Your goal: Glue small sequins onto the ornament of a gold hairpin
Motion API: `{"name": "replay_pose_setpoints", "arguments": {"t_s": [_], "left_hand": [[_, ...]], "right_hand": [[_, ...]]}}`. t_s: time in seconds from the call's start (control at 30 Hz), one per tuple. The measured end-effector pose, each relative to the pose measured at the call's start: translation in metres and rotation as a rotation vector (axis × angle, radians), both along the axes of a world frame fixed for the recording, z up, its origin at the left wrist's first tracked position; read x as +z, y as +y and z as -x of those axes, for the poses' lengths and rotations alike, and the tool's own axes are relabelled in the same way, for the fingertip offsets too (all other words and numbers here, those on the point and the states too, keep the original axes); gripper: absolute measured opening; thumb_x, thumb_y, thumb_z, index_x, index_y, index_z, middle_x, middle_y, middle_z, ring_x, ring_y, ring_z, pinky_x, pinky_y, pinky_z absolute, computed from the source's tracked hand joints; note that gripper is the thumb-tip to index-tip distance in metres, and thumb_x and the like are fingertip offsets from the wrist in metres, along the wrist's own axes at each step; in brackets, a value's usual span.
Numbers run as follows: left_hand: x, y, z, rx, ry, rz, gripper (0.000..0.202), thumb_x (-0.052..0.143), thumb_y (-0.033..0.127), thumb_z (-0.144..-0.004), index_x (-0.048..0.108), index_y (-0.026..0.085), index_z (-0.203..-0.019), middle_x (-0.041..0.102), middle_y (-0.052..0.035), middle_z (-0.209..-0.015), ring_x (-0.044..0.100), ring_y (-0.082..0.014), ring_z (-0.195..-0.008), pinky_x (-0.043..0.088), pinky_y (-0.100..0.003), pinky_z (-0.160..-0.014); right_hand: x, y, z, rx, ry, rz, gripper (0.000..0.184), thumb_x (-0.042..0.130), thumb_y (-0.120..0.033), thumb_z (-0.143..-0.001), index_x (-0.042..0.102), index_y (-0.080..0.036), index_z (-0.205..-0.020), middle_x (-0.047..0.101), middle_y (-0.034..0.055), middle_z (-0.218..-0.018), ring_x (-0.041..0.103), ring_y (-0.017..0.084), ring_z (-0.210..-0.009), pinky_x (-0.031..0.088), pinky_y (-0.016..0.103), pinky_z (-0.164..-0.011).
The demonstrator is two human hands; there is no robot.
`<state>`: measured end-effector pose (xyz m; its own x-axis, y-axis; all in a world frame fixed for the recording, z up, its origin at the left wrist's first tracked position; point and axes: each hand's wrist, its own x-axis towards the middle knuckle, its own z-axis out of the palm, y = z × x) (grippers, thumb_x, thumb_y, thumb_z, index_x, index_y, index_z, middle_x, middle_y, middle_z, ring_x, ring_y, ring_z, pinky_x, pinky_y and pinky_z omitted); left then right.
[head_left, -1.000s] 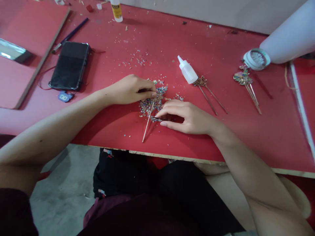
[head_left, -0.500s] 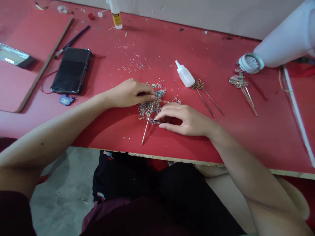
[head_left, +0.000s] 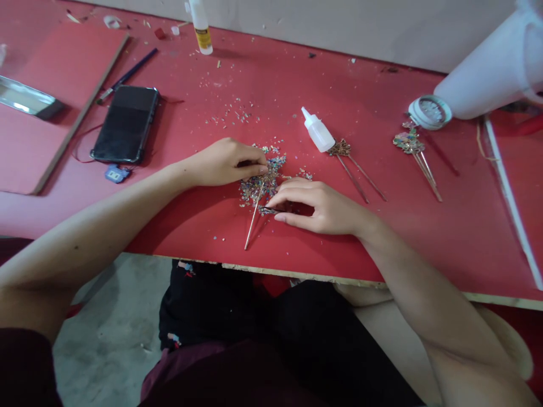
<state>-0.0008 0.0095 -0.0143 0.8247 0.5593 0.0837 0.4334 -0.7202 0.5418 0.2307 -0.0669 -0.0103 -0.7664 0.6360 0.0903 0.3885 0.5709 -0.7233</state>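
Observation:
My left hand (head_left: 232, 162) is closed, fingertips pinching the head of a metal hairpin (head_left: 253, 221) whose prong slants down toward the table's front edge. Under and around that head lies a pile of small shiny multicoloured flakes (head_left: 276, 163). Close by on the right, my right hand (head_left: 311, 206) grips dark tweezers (head_left: 275, 210), their tips low among flakes at the pile's near edge. Whether the tips hold a flake is too small to tell. My fingers hide most of the hairpin's head.
A white nozzle bottle (head_left: 319, 133) rests against a second hairpin (head_left: 354, 169); a flake-covered hairpin (head_left: 419, 161) lies farther right, beside a white lamp-like tube (head_left: 475, 85). To the left are a phone (head_left: 126, 124) and a brush (head_left: 129, 73). A glue bottle (head_left: 201, 31) stands at the back.
Both hands keep the same grip and place, with the hairpin and tweezers unmoved. Only the camera view has shifted very slightly.

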Motion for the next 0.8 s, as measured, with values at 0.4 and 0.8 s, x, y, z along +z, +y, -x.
{"name": "replay_pose_setpoints", "arguments": {"t_s": [0.4,0.8], "left_hand": [[0.0013,-0.0011,-0.0014,0.004,-0.012,0.002,0.027,0.049,0.037,-0.091,0.068,0.017,-0.093,0.070,-0.0018,-0.081,0.059,-0.0104,-0.067,0.039,-0.020,-0.064],[-0.0011,0.0002,-0.0005,0.029,0.021,-0.009,0.025,0.051,0.036,-0.091,0.068,0.018,-0.095,0.069,-0.0019,-0.079,0.055,-0.0114,-0.063,0.038,-0.024,-0.061]], "right_hand": [[-0.0001,-0.0003,0.0005,-0.015,-0.017,-0.003,0.020,0.056,-0.031,-0.089,0.066,-0.021,-0.104,0.068,0.0050,-0.100,0.059,0.019,-0.095,0.045,0.033,-0.087],[-0.0012,0.0004,0.0031,-0.004,-0.003,-0.025,0.021,0.056,-0.031,-0.090,0.066,-0.018,-0.103,0.067,0.0043,-0.092,0.058,0.016,-0.086,0.043,0.030,-0.080]]}}
